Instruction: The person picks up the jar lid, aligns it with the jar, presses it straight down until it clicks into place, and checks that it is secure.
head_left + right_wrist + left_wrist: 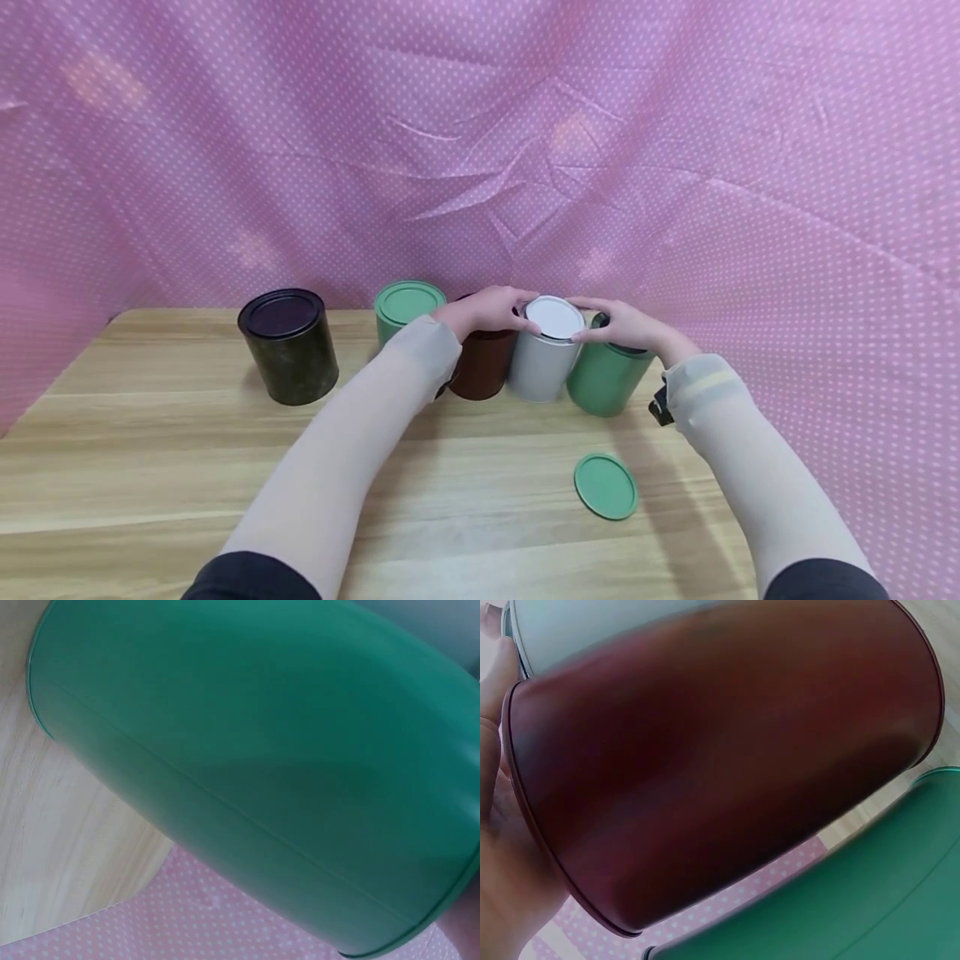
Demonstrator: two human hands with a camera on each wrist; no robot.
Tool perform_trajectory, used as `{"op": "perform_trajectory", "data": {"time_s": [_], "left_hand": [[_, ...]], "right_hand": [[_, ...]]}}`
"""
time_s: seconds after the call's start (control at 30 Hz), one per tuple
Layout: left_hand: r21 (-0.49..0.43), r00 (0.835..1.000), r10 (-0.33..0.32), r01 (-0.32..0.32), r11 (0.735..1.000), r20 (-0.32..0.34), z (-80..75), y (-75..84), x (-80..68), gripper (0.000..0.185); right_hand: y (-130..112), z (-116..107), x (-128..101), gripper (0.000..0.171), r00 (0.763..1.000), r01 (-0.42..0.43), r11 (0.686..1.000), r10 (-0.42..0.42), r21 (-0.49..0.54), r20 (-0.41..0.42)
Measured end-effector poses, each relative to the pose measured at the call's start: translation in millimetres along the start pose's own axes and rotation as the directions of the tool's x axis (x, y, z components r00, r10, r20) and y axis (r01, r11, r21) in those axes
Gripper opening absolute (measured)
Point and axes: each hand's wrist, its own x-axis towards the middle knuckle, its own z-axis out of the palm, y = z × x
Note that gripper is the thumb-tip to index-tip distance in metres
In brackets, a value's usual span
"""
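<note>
Near the wall side of the table, my left hand (487, 310) and right hand (628, 325) hold the white lid (555, 317) by its rim from opposite sides. Under it stands the white can (538, 371); a dark line shows below the lid's front edge. My left hand reaches over the top of a brown can (480, 367), whose side fills the left wrist view. Beneath my right hand stands a green can (606, 383) without a lid on top, its inside mostly hidden. A loose green lid (606, 487) lies flat on the wood in front.
A black can (292, 350) with its lid on stands to the left. Another green can (407, 302), lidded, is partly behind my left forearm. Pink dotted cloth (480, 150) hangs behind the wooden table (180, 458) and at its sides.
</note>
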Motion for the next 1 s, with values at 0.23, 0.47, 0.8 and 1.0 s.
{"op": "perform_trajectory", "data": {"time_s": [0.23, 0.47, 0.8, 1.0], "left_hand": [[0.011, 0.999, -0.045, 0.045, 0.999, -0.001, 0.3, 2.1, -2.1, 0.073], [0.018, 0.998, -0.069, 0.069, 0.997, 0.012, 1.0, 4.7, -4.4, 0.073], [0.033, 0.997, -0.063, 0.061, 0.998, 0.055, 6.0, 11.0, -3.8, 0.070], [0.050, 0.997, -0.062, 0.059, 0.997, 0.055, 6.9, 14.1, -4.1, 0.069]], "right_hand": [[1.2, -1.4, -0.9, 0.072, 1.000, -0.005, 1.000, 0.005, -0.014, 0.011], [3.7, -1.9, -1.4, 0.070, 1.000, -0.005, 1.000, 0.005, -0.019, 0.021], [8.1, 0.4, -5.0, 0.070, 0.999, 0.002, 1.000, -0.001, -0.011, 0.035], [9.9, 0.4, -6.0, 0.069, 1.000, 0.001, 1.000, -0.001, -0.015, 0.015]]}}
